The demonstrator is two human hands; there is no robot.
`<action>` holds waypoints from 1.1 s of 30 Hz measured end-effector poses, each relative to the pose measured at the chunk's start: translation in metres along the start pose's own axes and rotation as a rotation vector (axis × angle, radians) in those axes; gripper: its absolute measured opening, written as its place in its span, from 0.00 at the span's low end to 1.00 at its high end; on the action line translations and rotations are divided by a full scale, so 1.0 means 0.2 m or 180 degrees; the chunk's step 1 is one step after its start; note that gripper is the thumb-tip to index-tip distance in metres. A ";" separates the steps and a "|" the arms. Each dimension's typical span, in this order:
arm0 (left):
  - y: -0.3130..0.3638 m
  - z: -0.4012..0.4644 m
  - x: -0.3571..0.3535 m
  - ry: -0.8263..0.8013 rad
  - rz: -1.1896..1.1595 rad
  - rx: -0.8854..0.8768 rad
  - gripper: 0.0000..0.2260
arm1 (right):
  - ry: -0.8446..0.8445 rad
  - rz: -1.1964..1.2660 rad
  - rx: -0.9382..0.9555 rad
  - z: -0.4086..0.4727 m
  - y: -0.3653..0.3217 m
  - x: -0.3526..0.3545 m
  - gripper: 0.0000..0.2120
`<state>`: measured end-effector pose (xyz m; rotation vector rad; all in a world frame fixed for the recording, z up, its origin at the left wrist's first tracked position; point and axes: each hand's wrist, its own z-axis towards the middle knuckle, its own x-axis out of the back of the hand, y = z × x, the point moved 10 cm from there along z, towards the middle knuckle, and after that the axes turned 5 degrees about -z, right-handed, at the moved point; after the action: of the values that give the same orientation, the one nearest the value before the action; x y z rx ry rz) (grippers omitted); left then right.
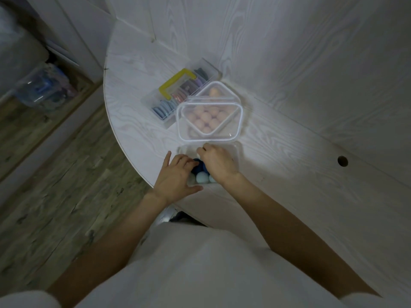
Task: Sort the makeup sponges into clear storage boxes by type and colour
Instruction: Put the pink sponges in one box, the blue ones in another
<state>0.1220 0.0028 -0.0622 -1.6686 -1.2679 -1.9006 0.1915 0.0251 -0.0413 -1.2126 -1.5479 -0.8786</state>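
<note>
Steadying the near box (235,152) with a spread left hand (175,174), the right hand (219,163) is reaching in among blue sponges (201,168); whether its curled fingers are gripping anything, I cannot tell.

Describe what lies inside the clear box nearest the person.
Inside the nearest clear box lie dark blue sponges and pale blue sponges. The left hand and right hand cover the rest.

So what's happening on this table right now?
A person is sorting makeup sponges into clear boxes on a white table. Both hands are at the near clear box, which holds dark blue and pale blue sponges: the left hand rests at its left side, the right hand reaches into it. Behind it sits a box of peach sponges with a lid lying loosely over it, beside a yellow-handled case of flat puffs.
</note>
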 end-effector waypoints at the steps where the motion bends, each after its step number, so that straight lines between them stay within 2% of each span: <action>1: 0.00 0.00 0.00 -0.0004 -0.0019 -0.0002 0.32 | -0.0044 -0.0029 -0.0062 0.01 0.01 -0.01 0.08; 6: 0.00 0.00 0.00 0.0010 -0.0083 -0.0099 0.34 | -0.0049 0.0248 -0.0255 0.03 0.07 -0.06 0.08; 8: 0.00 0.01 0.05 0.0189 -0.0338 -0.0208 0.33 | 0.0414 0.0751 -0.0304 -0.01 0.11 0.00 0.06; 10: -0.02 0.01 0.17 0.0676 -0.0832 -0.0185 0.26 | 0.1277 0.1393 -0.0619 -0.13 0.22 0.13 0.05; 12: -0.09 0.00 0.31 0.1160 -0.1337 0.0191 0.19 | 0.2034 0.1808 -0.1114 -0.30 0.37 0.26 0.05; 14: -0.18 0.00 0.40 0.1502 -0.1803 0.0665 0.15 | 0.2375 0.2232 -0.1669 -0.42 0.52 0.31 0.03; 15: -0.22 0.02 0.43 0.1586 -0.2000 0.0860 0.16 | 0.2368 0.2445 -0.1908 -0.44 0.59 0.31 0.03; 17: -0.25 0.09 0.47 0.1502 -0.2434 0.1127 0.22 | 0.1991 0.2992 -0.2061 -0.39 0.66 0.30 0.13; 19: -0.25 0.18 0.47 0.1246 -0.2869 0.1350 0.25 | 0.1429 0.3789 -0.1843 -0.28 0.66 0.27 0.22; 22: -0.22 0.25 0.47 0.0984 -0.3148 0.1384 0.21 | 0.0885 0.4560 -0.1465 -0.20 0.59 0.26 0.26; 25: -0.24 0.17 0.48 0.1196 -0.3602 0.1526 0.08 | 0.1337 0.4355 -0.1471 -0.28 0.60 0.30 0.22; 26: -0.25 0.14 0.47 0.1233 -0.3685 0.1572 0.08 | 0.1465 0.4182 -0.1465 -0.32 0.60 0.30 0.20; 28: -0.23 0.06 0.42 0.1108 -0.3447 0.1509 0.09 | 0.1486 0.3584 -0.1318 -0.40 0.55 0.27 0.17; 30: -0.20 0.00 0.33 0.0848 -0.2979 0.1406 0.09 | 0.1340 0.2658 -0.1089 -0.45 0.48 0.18 0.17; 31: -0.19 -0.02 0.26 0.0718 -0.2751 0.1416 0.13 | 0.1201 0.2221 -0.0998 -0.47 0.44 0.13 0.20; 33: -0.22 -0.06 0.13 0.0458 -0.2521 0.1535 0.29 | 0.0855 0.1429 -0.0850 -0.48 0.36 0.01 0.27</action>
<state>0.0757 0.0260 -0.0553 -0.8170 -2.3143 -1.7912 0.2855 -0.0452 -0.0121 -1.4886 -0.9130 -0.9175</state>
